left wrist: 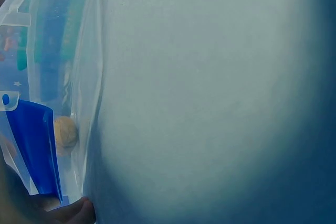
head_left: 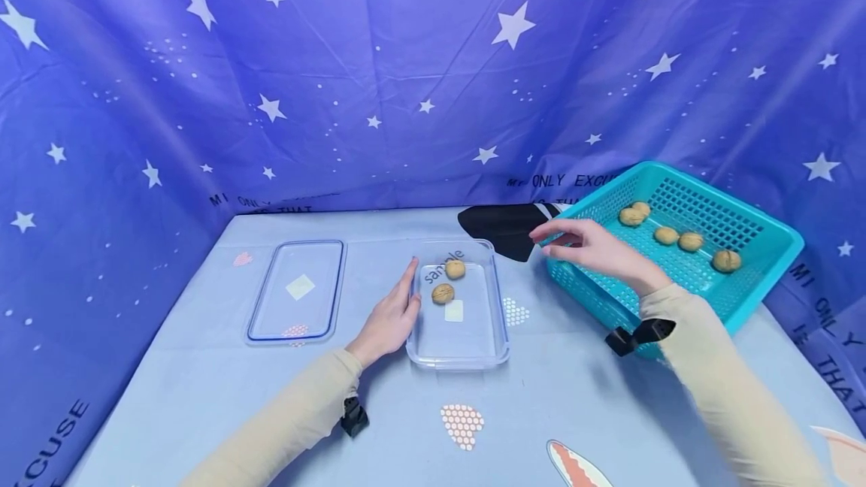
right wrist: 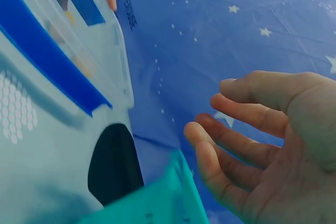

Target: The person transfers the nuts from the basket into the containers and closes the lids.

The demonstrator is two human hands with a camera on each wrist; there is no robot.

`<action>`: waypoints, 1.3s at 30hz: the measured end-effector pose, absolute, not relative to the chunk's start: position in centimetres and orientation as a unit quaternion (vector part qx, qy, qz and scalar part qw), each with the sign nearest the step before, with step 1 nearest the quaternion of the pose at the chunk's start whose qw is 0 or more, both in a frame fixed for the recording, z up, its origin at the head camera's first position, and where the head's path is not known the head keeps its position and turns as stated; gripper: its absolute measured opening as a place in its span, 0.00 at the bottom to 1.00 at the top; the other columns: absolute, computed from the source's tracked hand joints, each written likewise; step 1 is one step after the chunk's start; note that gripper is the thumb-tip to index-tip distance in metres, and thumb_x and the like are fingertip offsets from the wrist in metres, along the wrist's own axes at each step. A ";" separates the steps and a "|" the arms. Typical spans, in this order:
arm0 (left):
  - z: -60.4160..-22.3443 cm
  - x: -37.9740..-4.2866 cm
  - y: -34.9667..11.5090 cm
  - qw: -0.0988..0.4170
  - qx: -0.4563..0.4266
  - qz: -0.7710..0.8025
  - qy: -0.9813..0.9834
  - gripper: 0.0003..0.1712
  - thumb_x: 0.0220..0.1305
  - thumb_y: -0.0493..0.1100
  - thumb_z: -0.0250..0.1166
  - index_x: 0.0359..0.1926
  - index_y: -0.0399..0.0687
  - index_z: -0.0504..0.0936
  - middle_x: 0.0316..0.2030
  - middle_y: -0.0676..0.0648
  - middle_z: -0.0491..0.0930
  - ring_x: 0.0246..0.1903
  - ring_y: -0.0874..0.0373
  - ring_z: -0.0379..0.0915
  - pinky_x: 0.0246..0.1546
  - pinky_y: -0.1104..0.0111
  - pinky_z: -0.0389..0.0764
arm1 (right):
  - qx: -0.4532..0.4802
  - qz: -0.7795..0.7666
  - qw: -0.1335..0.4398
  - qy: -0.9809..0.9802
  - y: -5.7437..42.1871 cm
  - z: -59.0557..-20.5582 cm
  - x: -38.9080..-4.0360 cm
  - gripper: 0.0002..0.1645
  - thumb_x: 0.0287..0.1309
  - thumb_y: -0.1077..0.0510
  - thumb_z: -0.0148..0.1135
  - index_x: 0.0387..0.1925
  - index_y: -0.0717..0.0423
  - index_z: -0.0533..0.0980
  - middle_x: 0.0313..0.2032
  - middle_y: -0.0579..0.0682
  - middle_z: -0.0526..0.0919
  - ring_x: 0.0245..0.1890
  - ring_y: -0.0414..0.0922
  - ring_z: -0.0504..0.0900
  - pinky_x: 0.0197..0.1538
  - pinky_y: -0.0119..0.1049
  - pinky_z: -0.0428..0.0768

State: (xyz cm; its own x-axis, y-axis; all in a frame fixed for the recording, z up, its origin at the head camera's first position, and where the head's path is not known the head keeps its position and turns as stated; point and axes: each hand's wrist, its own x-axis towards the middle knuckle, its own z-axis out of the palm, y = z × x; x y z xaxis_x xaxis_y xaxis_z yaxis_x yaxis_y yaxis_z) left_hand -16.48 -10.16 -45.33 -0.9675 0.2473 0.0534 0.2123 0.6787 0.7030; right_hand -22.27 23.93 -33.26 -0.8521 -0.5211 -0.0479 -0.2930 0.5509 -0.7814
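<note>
My left hand (head_left: pixel 389 322) rests against the left wall of a clear plastic container (head_left: pixel 458 361), its fingers straight along the side. Inside the container lie two walnuts, one walnut (head_left: pixel 455 269) toward the back and another walnut (head_left: pixel 443 294) nearer the left wall. In the left wrist view a walnut (left wrist: pixel 65 134) shows through the wall beside a blue clip flap (left wrist: pixel 37 150). My right hand (head_left: pixel 595 250) hovers over the near left rim of a teal basket (head_left: pixel 771 276), fingers loosely bent and holding nothing. Several walnuts (head_left: pixel 691 241) lie in the basket.
A clear lid (head_left: pixel 295 288) with a blue seal lies flat on the table left of the container. The patterned tablecloth (head_left: pixel 379 419) covers the table. Behind it hangs a blue star-print curtain (head_left: pixel 379 96). The basket stands tilted at the back right.
</note>
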 end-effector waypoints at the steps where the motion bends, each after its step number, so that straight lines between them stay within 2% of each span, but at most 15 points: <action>1: -45.3 -16.5 -10.2 0.023 0.125 0.382 0.916 0.35 0.76 0.45 0.43 0.77 0.54 0.40 0.74 0.47 0.47 0.70 0.48 0.50 0.69 0.58 0.52 | -0.232 -0.410 0.137 0.872 24.3 -33.2 -22.3 0.20 0.67 0.57 0.58 0.58 0.58 0.74 0.56 0.57 0.76 0.50 0.53 0.80 0.51 0.45 0.79; 4: -45.3 -16.4 -10.1 0.022 0.126 0.383 0.915 0.35 0.76 0.45 0.43 0.77 0.54 0.41 0.73 0.47 0.47 0.70 0.48 0.50 0.69 0.58 0.52 | -0.226 -0.411 0.134 0.873 25.4 -33.1 -22.1 0.22 0.68 0.55 0.58 0.59 0.59 0.73 0.57 0.58 0.76 0.51 0.54 0.79 0.52 0.48 0.78; 8: -45.3 -16.4 -10.1 0.024 0.127 0.386 0.913 0.35 0.76 0.45 0.43 0.77 0.54 0.40 0.74 0.47 0.47 0.70 0.49 0.49 0.69 0.58 0.52 | -0.218 -0.401 0.126 0.881 26.9 -32.8 -21.9 0.24 0.69 0.53 0.57 0.61 0.60 0.72 0.58 0.58 0.75 0.51 0.53 0.79 0.50 0.43 0.79; 13: -45.3 -16.4 -10.5 0.029 0.131 0.399 0.907 0.35 0.76 0.46 0.44 0.77 0.53 0.42 0.74 0.46 0.47 0.70 0.46 0.50 0.68 0.55 0.53 | -0.206 -0.387 0.118 0.891 29.1 -32.7 -22.0 0.24 0.69 0.53 0.55 0.61 0.62 0.71 0.57 0.60 0.75 0.47 0.42 0.80 0.48 0.35 0.79; 17: -45.2 -16.8 -10.9 0.031 0.139 0.406 0.903 0.36 0.74 0.46 0.47 0.77 0.50 0.45 0.73 0.42 0.50 0.69 0.44 0.51 0.68 0.52 0.53 | -0.206 -0.393 0.108 0.889 30.9 -32.7 -22.1 0.22 0.71 0.57 0.53 0.61 0.64 0.70 0.54 0.61 0.77 0.44 0.36 0.80 0.45 0.31 0.80; 24: -44.9 -18.0 -11.5 0.029 0.162 0.408 0.898 0.37 0.73 0.47 0.51 0.77 0.50 0.47 0.74 0.43 0.50 0.71 0.47 0.48 0.69 0.54 0.50 | -0.199 -0.404 0.105 0.887 32.9 -32.7 -22.4 0.22 0.72 0.56 0.51 0.61 0.63 0.70 0.50 0.54 0.77 0.44 0.37 0.80 0.42 0.35 0.81; 29: -45.2 -19.0 -11.9 0.017 0.181 0.410 0.894 0.38 0.73 0.48 0.51 0.77 0.49 0.46 0.74 0.43 0.49 0.71 0.47 0.45 0.69 0.54 0.49 | -0.184 -0.393 0.101 0.895 33.6 -32.8 -22.6 0.24 0.72 0.54 0.51 0.62 0.64 0.69 0.49 0.55 0.79 0.42 0.37 0.81 0.41 0.35 0.82; 39: -45.5 -19.4 -11.9 0.059 0.167 0.428 0.886 0.37 0.75 0.50 0.48 0.77 0.58 0.41 0.74 0.49 0.44 0.70 0.45 0.47 0.69 0.53 0.50 | -0.171 -0.425 0.091 0.884 35.8 -32.5 -23.2 0.22 0.71 0.57 0.52 0.61 0.63 0.70 0.45 0.34 0.81 0.43 0.35 0.81 0.41 0.32 0.82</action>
